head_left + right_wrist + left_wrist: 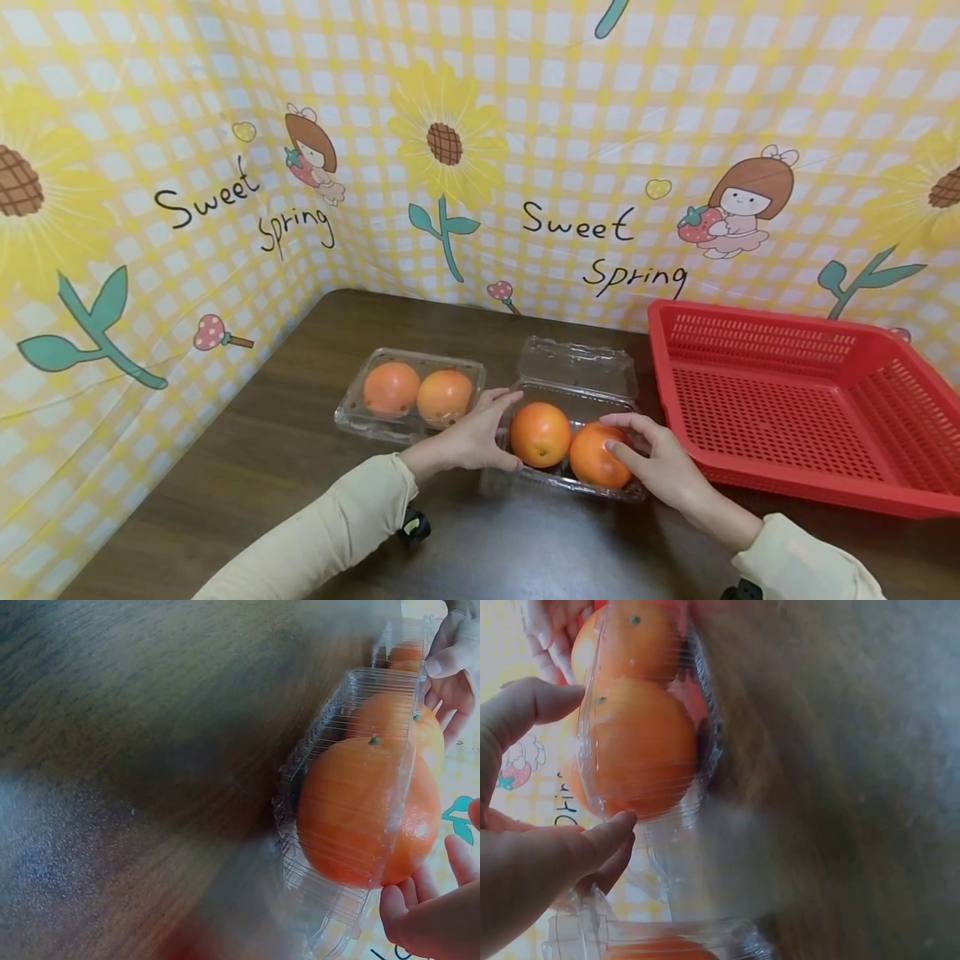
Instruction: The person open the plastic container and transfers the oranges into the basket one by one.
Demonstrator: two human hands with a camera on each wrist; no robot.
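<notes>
Two oranges sit side by side in a clear plastic clamshell box, its lid folded back. My left hand is at the box's left side, thumb and fingers spread near the left orange. In the left wrist view its fingertips lie by the box rim. My right hand is around the outer side of the right orange, thumb apart from the fingers. The right wrist view shows fingertips close beside this orange; firm contact is unclear.
Left of the open box stands a second clear clamshell box, closed, with two oranges inside. A red perforated plastic basket stands on the right. The brown table meets a yellow checked cloth behind and left.
</notes>
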